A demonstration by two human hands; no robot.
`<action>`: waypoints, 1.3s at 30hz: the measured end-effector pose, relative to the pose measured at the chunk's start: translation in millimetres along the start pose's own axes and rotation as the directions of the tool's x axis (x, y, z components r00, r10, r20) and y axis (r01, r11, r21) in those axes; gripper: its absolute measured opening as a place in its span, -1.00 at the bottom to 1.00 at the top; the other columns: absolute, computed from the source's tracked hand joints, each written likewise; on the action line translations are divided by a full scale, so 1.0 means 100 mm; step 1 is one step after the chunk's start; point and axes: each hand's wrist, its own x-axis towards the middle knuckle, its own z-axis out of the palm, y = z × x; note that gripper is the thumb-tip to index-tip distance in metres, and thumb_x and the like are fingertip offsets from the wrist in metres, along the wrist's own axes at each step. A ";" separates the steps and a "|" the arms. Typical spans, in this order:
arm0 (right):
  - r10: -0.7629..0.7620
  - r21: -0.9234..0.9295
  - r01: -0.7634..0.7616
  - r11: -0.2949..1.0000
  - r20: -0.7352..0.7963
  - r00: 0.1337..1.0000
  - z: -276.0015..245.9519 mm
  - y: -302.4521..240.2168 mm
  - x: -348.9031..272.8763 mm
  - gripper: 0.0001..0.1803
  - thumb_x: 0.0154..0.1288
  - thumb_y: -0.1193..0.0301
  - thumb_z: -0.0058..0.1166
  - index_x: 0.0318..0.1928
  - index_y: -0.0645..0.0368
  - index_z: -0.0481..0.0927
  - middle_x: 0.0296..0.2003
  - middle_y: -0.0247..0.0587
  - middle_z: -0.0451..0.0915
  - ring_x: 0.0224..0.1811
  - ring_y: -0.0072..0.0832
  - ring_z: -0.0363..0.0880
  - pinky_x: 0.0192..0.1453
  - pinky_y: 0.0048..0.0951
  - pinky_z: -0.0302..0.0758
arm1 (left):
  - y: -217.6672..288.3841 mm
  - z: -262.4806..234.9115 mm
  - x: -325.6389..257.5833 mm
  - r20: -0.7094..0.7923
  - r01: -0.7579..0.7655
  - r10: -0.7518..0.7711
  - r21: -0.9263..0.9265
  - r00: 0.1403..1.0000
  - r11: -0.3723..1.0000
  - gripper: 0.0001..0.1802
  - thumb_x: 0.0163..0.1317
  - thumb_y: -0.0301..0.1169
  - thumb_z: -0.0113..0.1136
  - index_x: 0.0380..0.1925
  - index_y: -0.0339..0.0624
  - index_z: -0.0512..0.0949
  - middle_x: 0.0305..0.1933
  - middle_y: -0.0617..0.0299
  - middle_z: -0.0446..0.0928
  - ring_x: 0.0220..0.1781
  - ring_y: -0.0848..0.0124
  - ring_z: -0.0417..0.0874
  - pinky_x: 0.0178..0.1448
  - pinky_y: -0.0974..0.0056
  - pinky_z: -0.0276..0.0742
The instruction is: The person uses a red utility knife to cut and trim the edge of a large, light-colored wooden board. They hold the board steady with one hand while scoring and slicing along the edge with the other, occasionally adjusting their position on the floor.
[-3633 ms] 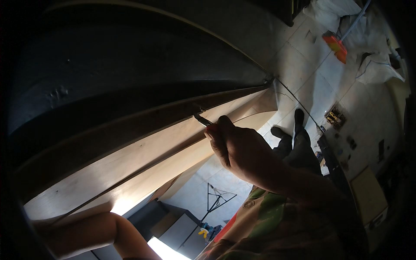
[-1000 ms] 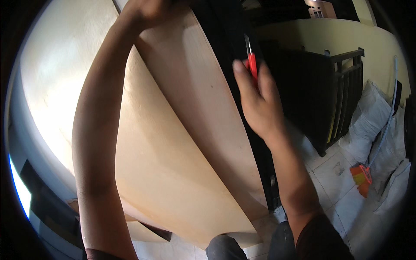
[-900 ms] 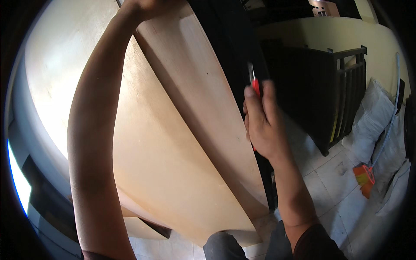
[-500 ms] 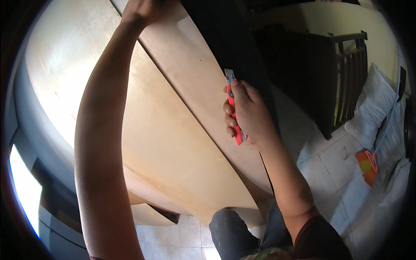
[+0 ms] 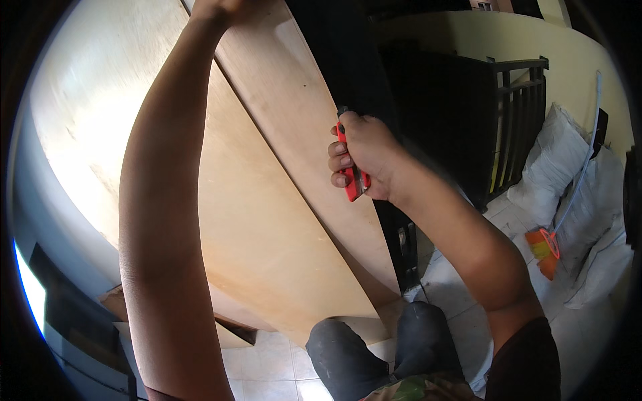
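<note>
My right hand (image 5: 371, 150) is closed round a red snap-off utility knife (image 5: 352, 190), with the thumb along its upper part. The knife's top end is dark and lies at the right edge of a pale plywood panel (image 5: 294, 93); whether it touches cannot be told. My left hand (image 5: 224, 8) is at the far end of the same panel, cut off by the picture's upper rim, so its fingers are hidden. Left of this panel, past a dark seam, lies a second, wider plywood sheet (image 5: 234, 180).
My knees (image 5: 351, 354) are close to the sheets' near end. A dark slatted railing (image 5: 521, 120) stands on the right, beside white sacks (image 5: 552, 160). An orange and yellow object (image 5: 543, 254) with a pale blue pole lies near them on the tiled floor (image 5: 267, 361).
My right hand has moved slightly left and up with the knife, its elbow swinging outward. The silvery top end seen before now looks dark. The whole view has shifted a little.
</note>
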 end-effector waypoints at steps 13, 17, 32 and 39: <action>-0.041 -0.122 0.052 0.991 0.092 0.995 -0.06 0.06 0.11 -0.72 0.67 0.16 -0.25 -0.17 0.07 0.32 -0.54 -0.52 0.22 -0.63 -0.70 0.18 -0.56 -0.46 0.28 | -0.04 -0.01 -0.02 0.049 0.092 -0.095 0.054 0.994 0.994 -0.65 0.44 -0.24 0.21 -0.50 -0.19 0.69 -0.38 0.07 0.65 -0.12 0.07 0.69 0.45 -0.05 0.43; 0.125 -0.144 -0.093 0.985 0.238 0.963 -0.42 -0.28 0.15 -0.75 0.64 0.23 -0.23 -0.18 0.11 0.36 -0.56 -0.54 0.23 -0.64 -0.75 0.17 -0.58 -0.54 0.22 | 0.04 0.09 -0.08 0.053 0.117 -0.118 0.036 0.992 0.993 -0.66 0.44 -0.21 0.20 -0.44 -0.20 0.71 -0.32 0.06 0.68 -0.05 0.08 0.69 0.48 -0.05 0.41; -0.816 -0.779 0.610 -0.142 0.442 0.374 0.44 -1.01 0.21 -0.60 0.63 0.24 -0.14 -0.11 0.43 0.43 -0.32 0.41 0.66 -0.19 0.30 0.71 -0.08 0.12 0.62 | 0.16 0.06 -0.13 -0.150 0.575 -0.559 0.104 0.816 0.811 -0.49 0.51 -0.33 -0.09 0.40 -0.08 0.50 0.60 0.06 0.33 0.68 0.11 0.21 0.73 0.04 0.06; -0.756 -0.844 0.501 -0.191 0.452 0.473 0.68 -1.18 0.42 -0.51 0.57 0.26 -0.20 0.01 0.62 0.43 -0.18 0.61 0.63 -0.06 0.32 0.71 0.11 0.07 0.66 | 0.15 0.03 -0.17 -0.149 0.559 -0.545 0.078 0.825 0.825 -0.45 0.45 -0.36 -0.06 0.42 -0.14 0.48 0.59 0.05 0.35 0.67 0.10 0.22 0.73 0.02 0.07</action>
